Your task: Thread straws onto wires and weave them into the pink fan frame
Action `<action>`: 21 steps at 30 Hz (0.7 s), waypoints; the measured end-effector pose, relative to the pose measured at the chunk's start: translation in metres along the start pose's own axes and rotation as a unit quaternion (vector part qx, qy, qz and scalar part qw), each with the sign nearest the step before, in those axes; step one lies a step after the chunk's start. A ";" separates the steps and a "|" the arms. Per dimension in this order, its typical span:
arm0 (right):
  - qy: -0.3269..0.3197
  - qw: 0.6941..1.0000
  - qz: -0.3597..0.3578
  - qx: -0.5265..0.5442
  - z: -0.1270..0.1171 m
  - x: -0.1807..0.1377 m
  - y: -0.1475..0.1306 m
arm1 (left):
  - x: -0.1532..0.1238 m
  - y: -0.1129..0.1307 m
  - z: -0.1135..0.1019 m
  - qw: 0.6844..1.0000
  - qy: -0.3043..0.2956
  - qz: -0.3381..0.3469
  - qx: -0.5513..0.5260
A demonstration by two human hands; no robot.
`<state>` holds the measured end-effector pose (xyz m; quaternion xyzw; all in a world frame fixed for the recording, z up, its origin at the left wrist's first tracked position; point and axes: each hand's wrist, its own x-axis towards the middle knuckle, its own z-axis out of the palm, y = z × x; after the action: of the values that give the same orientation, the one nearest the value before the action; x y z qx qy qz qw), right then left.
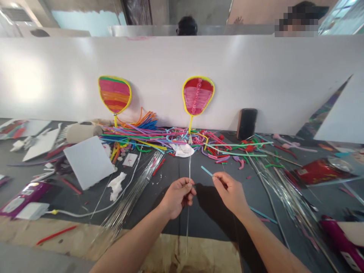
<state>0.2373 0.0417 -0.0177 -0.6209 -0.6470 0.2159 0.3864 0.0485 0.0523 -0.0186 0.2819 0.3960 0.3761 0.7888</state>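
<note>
My left hand (178,196) is closed in a pinch on a thin metal wire (189,163) that stands upright above the dark table (159,212). The wire's top reaches a white crumpled bit (183,150) near the heap of coloured tubes (159,136). My right hand (229,191) is closed on a light blue tube (207,171), whose free end points up and left, toward the wire. A second stretch of blue tube (263,215) shows below my right wrist.
Two fan-shaped pieces (115,94) (198,95) lean on the white partition (182,76). Bundles of silver wires (136,189) (284,189) lie on both sides. A white board (88,161), a black speaker (247,123), red packet (321,171) and purple packets (25,197) lie around. People sit behind the partition.
</note>
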 end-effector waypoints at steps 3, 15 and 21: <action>0.001 1.000 0.003 -0.002 0.001 0.001 0.002 | 0.000 0.000 0.000 1.000 -0.002 -0.001 -0.001; 0.025 1.000 -0.004 -0.010 -0.001 0.004 0.006 | 0.001 0.000 -0.001 1.000 0.002 -0.005 0.003; 0.041 0.999 0.000 -0.009 -0.005 0.006 0.008 | 0.001 0.000 -0.001 1.000 0.000 -0.003 0.001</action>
<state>0.2462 0.0482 -0.0192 -0.6325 -0.6327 0.1846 0.4068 0.0485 0.0531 -0.0195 0.2811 0.3971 0.3733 0.7899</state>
